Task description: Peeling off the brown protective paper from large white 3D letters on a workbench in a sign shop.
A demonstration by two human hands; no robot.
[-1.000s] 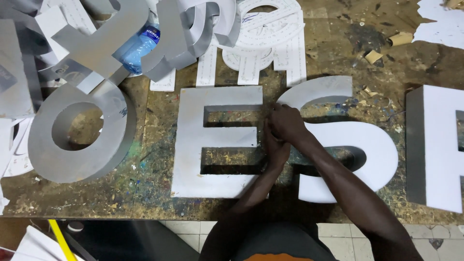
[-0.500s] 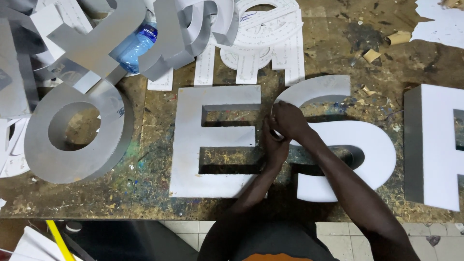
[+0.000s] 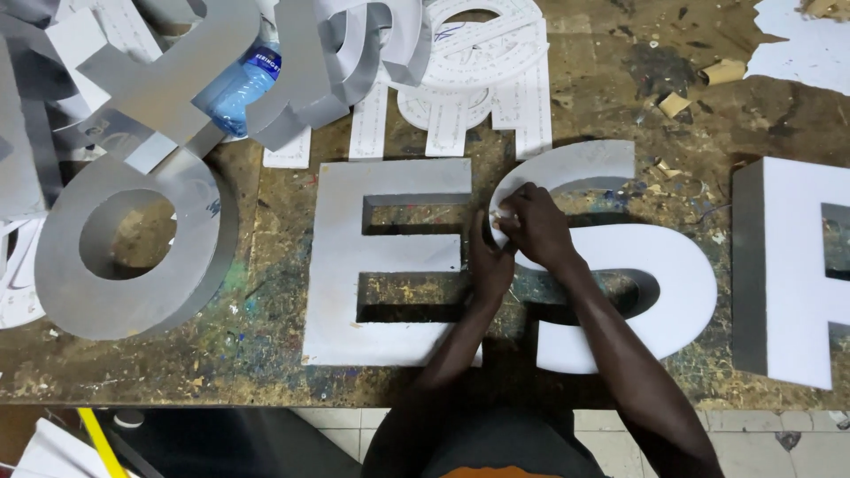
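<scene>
At frame centre, the left hand (image 3: 487,265) braces the gap beside the E-shaped letter (image 3: 390,265) while the right hand (image 3: 534,226), fingers pinched narrow, works the S-shaped letter's (image 3: 620,265) upper-left edge, best peeled slowly with the letter held flat.

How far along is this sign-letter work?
Already shaped: the E-shaped letter and the ring-shaped letter lie formed on the workbench, with more piled at the back. In hand: the left hand and right hand pinch the upper left curve of the S-shaped letter. What remains cannot be told.
</scene>
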